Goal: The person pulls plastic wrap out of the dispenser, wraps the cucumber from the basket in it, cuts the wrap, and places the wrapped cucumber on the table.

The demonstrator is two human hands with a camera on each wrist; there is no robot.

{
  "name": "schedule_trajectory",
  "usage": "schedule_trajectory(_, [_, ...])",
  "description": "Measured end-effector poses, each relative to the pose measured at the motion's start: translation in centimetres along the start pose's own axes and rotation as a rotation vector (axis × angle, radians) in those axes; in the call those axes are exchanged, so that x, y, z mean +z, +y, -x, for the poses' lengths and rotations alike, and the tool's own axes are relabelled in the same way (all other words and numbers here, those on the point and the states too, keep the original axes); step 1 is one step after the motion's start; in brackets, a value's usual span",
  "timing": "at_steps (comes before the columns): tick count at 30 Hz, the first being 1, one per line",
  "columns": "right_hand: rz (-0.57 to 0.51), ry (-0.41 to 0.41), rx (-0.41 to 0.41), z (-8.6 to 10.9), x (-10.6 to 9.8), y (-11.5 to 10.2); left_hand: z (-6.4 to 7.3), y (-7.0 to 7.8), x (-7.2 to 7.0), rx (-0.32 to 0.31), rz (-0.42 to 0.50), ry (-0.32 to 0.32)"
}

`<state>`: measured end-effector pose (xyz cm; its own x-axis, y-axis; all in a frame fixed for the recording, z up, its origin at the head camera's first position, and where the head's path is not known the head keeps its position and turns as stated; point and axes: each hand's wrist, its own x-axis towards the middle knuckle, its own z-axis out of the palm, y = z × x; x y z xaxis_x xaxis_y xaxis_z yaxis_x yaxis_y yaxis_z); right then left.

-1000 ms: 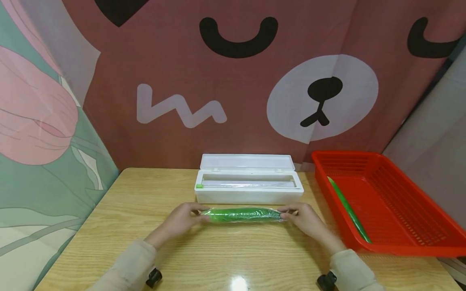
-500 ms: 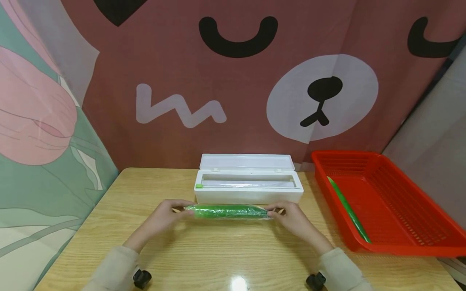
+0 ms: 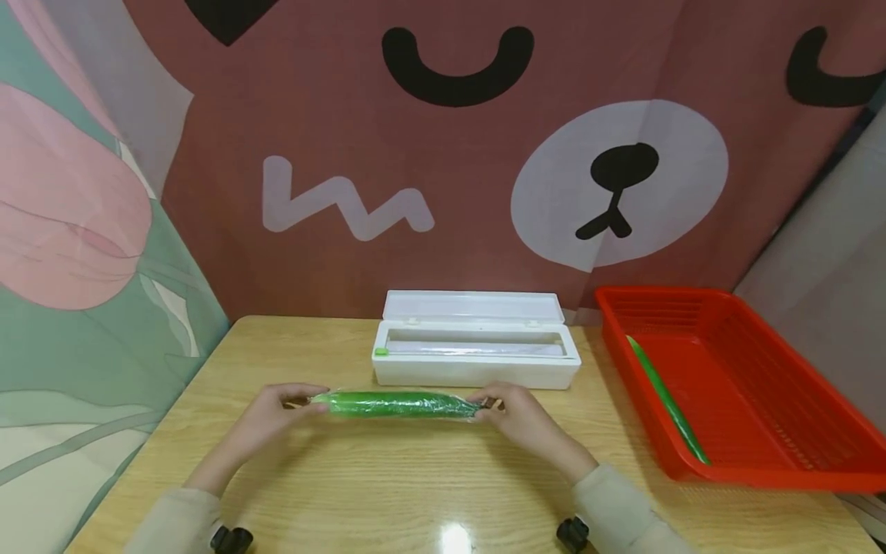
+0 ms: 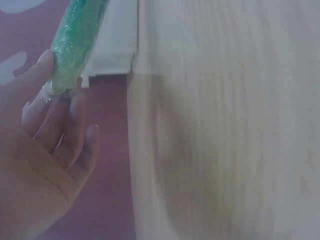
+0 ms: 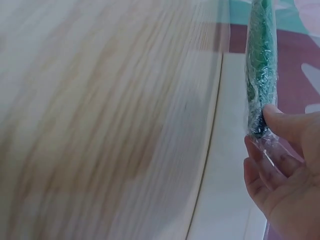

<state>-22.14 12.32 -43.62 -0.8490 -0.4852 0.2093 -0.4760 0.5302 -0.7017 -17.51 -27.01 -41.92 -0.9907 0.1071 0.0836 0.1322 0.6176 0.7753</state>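
A long green cucumber [image 3: 401, 404] wrapped in clear cling film is held level above the table, in front of a white box. My left hand [image 3: 277, 415] pinches its paler left end between thumb and fingers. In the left wrist view, crumpled film shows at that end beside my thumb [image 4: 42, 65]. At the darker right end, my right hand [image 3: 519, 419] pinches the cucumber and its film. The right wrist view shows loose film [image 5: 280, 155] trailing past the dark tip into my palm.
The white cling film box [image 3: 477, 375] stands at the table's back with its lid up and a film roll inside. A red plastic basket [image 3: 761, 478] on the right holds another long green cucumber [image 3: 667, 400]. A curtain [image 3: 332, 269] hangs behind the wooden table [image 3: 388, 492].
Both hands have moved to the left together, carrying the wrapped cucumber between them. The white box, the basket and the cucumber in it stay where they were.
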Motion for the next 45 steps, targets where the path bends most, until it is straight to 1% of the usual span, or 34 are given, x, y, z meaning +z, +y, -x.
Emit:
schedule_trajectory(5, [0.005, 0.007, 0.014, -0.4, 0.9, -1.2, 0.9, -1.2, -1.0, -0.039, 0.002, 0.008])
schedule_trajectory(10, [0.057, 0.011, 0.004, -1.0, 2.2, -2.5, 1.9, -2.0, -2.2, -0.053, 0.0, 0.014])
schedule_trajectory(16, [0.102, 0.027, 0.01, -1.8, 3.7, -3.9, 2.8, -3.0, -3.3, -0.065, -0.031, 0.033])
schedule_trajectory(19, [0.105, 0.025, -0.005, -2.3, 4.2, -4.5, 3.2, -3.5, -3.8, -0.071, -0.056, 0.042])
schedule_trajectory(25, [0.109, -0.001, -0.036, -3.2, 5.3, -5.5, 3.8, -4.4, -5.1, -0.063, -0.067, 0.057])
schedule_trajectory(29, [0.142, -0.001, -0.084, -4.0, 6.0, -6.2, 4.4, -5.5, -5.8, -0.083, -0.094, 0.075])
schedule_trajectory(31, [0.156, 0.0, -0.091, -4.5, 6.4, -6.6, 4.8, -6.0, -6.1, -0.096, -0.097, 0.076])
schedule_trajectory(34, [0.172, -0.001, -0.096, -5.1, 7.1, -7.2, 5.4, -6.7, -6.6, -0.121, -0.129, 0.086])
schedule_trajectory(41, [0.219, -0.015, -0.12, -6.6, 8.7, -8.6, 6.9, -7.6, -8.0, -0.15, -0.186, 0.101])
schedule_trajectory(45, [0.229, -0.018, -0.141, -7.5, 9.6, -9.5, 7.7, -8.3, -8.7, -0.19, -0.233, 0.113])
